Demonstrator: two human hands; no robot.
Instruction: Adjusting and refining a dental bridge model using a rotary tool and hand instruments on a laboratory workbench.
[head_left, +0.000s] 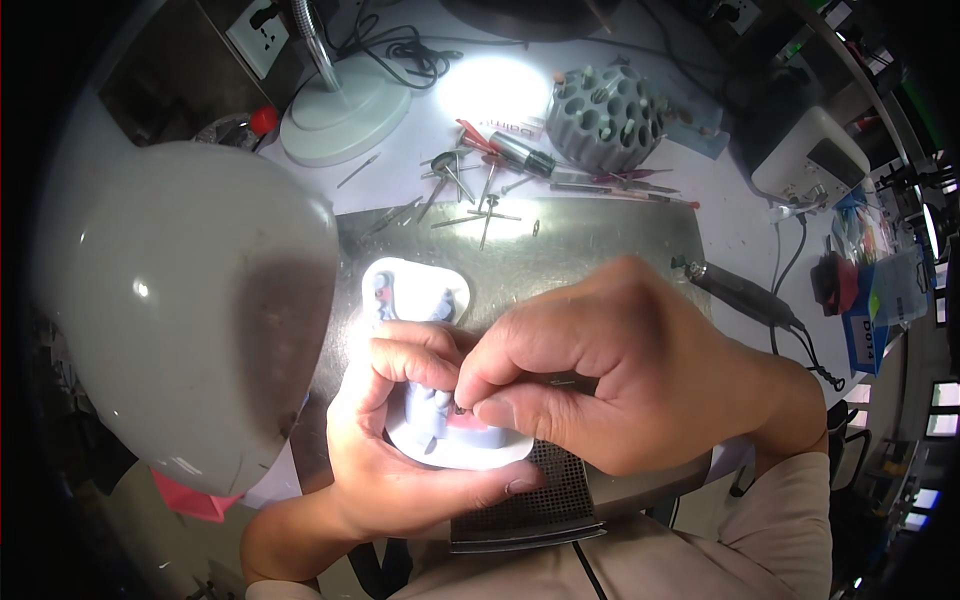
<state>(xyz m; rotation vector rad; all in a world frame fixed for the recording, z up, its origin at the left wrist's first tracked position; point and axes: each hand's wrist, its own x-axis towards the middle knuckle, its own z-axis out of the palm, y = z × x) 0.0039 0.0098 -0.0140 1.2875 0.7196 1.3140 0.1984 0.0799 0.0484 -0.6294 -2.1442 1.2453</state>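
Note:
My left hand (400,440) is wrapped round a dental model (432,408) with bluish-grey teeth, a pink gum part and a white base. Above it my right hand (610,375) pinches thumb and forefinger together at the pink part. A small dark piece shows at those fingertips, too tiny and covered to name. Just beyond my left hand lies a second dental model (410,280), white-based with grey teeth and a pink patch, resting on a metal sheet (600,245).
A big white lamp head (190,300) fills the left side; its round base (345,110) stands behind. Farther back are a grey bur holder (605,118), small metal stands (490,215) and thin tools. A handpiece (740,292) with a cord lies right. Below sits a perforated grille (560,490).

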